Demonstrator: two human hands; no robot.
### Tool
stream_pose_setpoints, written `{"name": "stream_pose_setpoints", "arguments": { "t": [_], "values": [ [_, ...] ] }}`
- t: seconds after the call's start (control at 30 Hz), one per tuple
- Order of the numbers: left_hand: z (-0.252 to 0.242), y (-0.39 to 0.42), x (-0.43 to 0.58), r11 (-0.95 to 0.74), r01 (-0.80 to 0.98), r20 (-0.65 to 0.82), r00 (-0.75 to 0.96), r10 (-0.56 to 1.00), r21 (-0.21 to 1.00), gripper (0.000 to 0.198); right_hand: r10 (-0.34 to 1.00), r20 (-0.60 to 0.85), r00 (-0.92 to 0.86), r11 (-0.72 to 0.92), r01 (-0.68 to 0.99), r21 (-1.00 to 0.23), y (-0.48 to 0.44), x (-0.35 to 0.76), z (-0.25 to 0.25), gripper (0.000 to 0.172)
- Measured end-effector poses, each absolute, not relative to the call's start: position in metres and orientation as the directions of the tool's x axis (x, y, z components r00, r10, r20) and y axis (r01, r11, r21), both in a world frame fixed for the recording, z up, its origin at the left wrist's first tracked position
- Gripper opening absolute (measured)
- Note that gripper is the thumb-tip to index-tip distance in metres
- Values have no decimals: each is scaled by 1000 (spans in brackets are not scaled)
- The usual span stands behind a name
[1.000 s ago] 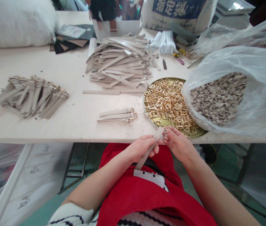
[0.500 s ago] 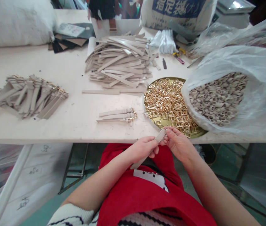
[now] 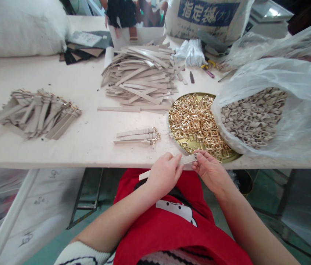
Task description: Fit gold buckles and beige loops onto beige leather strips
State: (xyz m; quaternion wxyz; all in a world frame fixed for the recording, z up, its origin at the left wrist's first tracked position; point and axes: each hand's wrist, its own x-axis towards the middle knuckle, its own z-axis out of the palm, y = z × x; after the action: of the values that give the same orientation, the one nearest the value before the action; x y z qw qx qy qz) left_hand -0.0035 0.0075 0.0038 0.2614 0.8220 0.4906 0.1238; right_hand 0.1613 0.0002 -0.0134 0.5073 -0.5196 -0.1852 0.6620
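Swung level since the earlier view, the beige strap (image 3: 172,163) now lies almost flat across the person's hands instead of slanting down toward the shirt. From the head camera, the left hand (image 3: 163,175) is closed around the strap's middle, with its tail sticking out to the left. The right hand (image 3: 210,171) pinches the far end between its fingertips (image 3: 199,155). Both hands are just over the near edge of the tabletop (image 3: 61,147). The step in hand appears to be handling this single strap, and the next move seems to call for a steady hold on that pinched end.

Just beyond the right hand, a round gold tray (image 3: 185,145) holds a heap of gold rectangular buckles (image 3: 196,123). A clear plastic bag (image 3: 304,110) beside it holds curled beige loops (image 3: 254,117). Further up lies a loose pile of unbuckled straps (image 3: 140,75). A few buckled straps (image 3: 137,136) sit nearer, and a larger buckled bunch (image 3: 35,114) lies to the left. A white sack (image 3: 207,14) at the top reads 指定袋 in dark blue. The person's red shirt (image 3: 176,209) has a white cartoon print.
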Motion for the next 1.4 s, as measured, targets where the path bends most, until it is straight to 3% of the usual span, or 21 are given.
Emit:
{"name": "stream_pose_setpoints", "arguments": {
  "t": [0.37, 0.8, 1.17, 1.4],
  "values": [
    [1, 6, -5, -350, 728, -88, 489, 868, 589, 35, 867, -496, 48, -420, -463, -780, 0, 162, -17, 18],
    [-8, 6, -1, -121, 580, -211, 472, 856, 805, 33, 890, -433, 146, -373, -313, -873, 6, 162, -18, 17],
    [-7, 3, -2, -90, 561, -209, 446, 870, 823, 32, 892, -431, 137, -379, -295, -877, 5, 161, -22, 19],
    [-5, 6, -5, -154, 561, -155, 464, 872, 814, 31, 898, -421, 127, -370, -300, -879, 4, 161, -19, 19]
  ]
}}
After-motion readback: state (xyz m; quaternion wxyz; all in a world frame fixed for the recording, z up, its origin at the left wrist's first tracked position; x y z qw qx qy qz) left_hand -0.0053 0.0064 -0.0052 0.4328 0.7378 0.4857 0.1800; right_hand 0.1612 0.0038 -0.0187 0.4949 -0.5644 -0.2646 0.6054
